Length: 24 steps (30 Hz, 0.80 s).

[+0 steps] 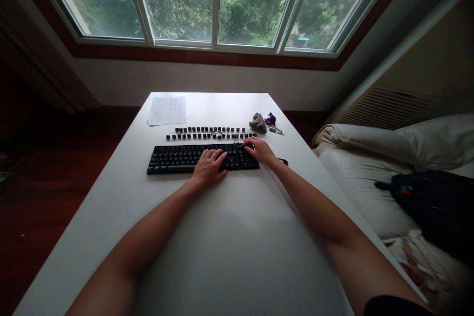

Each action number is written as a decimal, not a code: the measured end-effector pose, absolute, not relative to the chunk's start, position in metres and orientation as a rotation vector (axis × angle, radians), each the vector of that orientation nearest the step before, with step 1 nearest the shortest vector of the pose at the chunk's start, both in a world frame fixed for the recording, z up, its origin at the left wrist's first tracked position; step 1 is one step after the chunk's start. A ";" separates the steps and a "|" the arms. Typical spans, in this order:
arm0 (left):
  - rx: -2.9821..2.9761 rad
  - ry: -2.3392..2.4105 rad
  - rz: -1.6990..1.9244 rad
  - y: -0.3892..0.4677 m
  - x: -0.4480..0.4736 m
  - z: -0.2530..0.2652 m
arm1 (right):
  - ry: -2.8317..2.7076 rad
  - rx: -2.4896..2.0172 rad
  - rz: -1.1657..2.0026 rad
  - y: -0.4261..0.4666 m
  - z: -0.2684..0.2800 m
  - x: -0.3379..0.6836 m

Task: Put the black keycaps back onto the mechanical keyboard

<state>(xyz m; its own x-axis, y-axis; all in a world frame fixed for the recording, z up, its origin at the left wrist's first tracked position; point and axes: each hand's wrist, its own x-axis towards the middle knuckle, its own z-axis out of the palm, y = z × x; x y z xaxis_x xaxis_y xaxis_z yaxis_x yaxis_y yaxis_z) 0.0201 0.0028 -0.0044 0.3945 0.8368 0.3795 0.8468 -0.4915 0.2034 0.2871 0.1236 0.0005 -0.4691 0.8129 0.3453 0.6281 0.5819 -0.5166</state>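
A black keyboard (pixel 174 158) lies across the white table in front of me. My left hand (pixel 210 164) rests palm down on its middle, fingers stretched out and slightly apart over the keys. At the keyboard's upper right corner, my right hand (pixel 259 150) is curled with fingertips and thumb drawn together at the keys; whatever is between them is too small to make out. Behind the keyboard stand two rows of loose black keycaps (pixel 196 136). A small wire-like tool (pixel 217 135) lies among the nearer row.
Beyond the keycaps are a grey cloth (pixel 258 123), a purple cloth (pixel 270 119) and a few thin pen-like tools (pixel 276 131). Paper sheets (pixel 167 110) lie at the table's far left. A cushioned seat (pixel 351 173) with a black bag (pixel 433 202) stands right of the table.
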 end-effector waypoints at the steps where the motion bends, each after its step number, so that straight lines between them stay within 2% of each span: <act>1: -2.606 -1.572 -0.687 0.003 0.020 -0.005 | -2.234 -1.141 0.438 0.123 0.000 0.287; 7: -2.605 -1.569 -0.699 0.003 0.019 -0.005 | -2.157 -1.180 0.488 0.124 -0.003 0.286; 24: -2.610 -1.574 -0.691 0.001 0.020 -0.001 | -2.318 -1.165 0.331 0.112 0.006 0.286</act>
